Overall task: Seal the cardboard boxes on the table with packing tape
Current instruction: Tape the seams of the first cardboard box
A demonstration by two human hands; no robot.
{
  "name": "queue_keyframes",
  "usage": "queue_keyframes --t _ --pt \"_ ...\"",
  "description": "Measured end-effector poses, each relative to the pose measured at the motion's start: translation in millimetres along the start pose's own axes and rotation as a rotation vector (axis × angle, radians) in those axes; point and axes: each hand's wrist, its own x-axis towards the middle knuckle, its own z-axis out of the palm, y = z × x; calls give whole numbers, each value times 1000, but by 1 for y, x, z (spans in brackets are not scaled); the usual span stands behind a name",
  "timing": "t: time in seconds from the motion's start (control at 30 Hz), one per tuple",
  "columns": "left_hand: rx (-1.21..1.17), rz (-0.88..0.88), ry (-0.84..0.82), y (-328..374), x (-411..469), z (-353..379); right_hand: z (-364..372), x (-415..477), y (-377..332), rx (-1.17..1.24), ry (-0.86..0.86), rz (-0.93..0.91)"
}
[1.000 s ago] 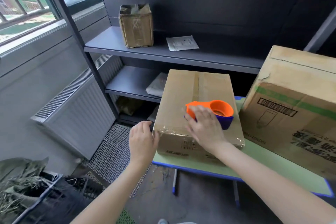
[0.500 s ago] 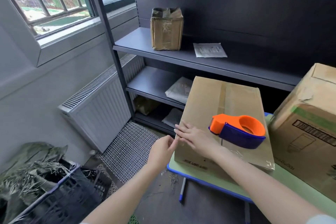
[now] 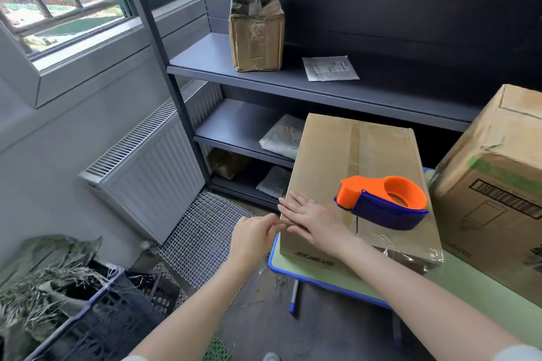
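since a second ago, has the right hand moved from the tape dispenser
Yes. The right hand has left the tape dispenser and gone left across the box top to its near left corner, where it lies flat.

- We saw daylight pour in from the window (image 3: 67, 0) at upper left, slightly overexposed.
- We found the shelves (image 3: 293, 79) dim and shadowed behind.
- We noted glinting tape (image 3: 410, 253) on the cardboard box (image 3: 352, 161) and straight lines bowing at the edges.

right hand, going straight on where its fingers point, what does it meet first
Nothing near: fingertips of the right hand reach the left edge of the cardboard box; beyond looks free until, probably, the shelf frame.
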Motion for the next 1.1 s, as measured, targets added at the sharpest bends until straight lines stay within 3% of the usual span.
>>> queue_keyframes --t 0.27,0.37,0.5,0.77,0.9,1.0,1.1 --pt "158 111 110 -3 0 2 -1 -3 -2 -104 -33 3" --pt "160 30 8 -8 4 -4 -1 -5 -3 -118 -54 19" --pt "-100 -34 -172 -9 11 -6 -5 -4 -2 -89 -166 50" --pt "17 165 -176 -12 9 -2 -32 -31 0 -132 -253 108" --pt "91 136 -38 -7 0 -9 -42 -55 7 -84 -252 168" --pt "97 288 175 9 -2 -9 -51 -68 8 -50 -249 211" --pt "93 483 202 27 4 3 -55 -80 8 -46 -229 225"
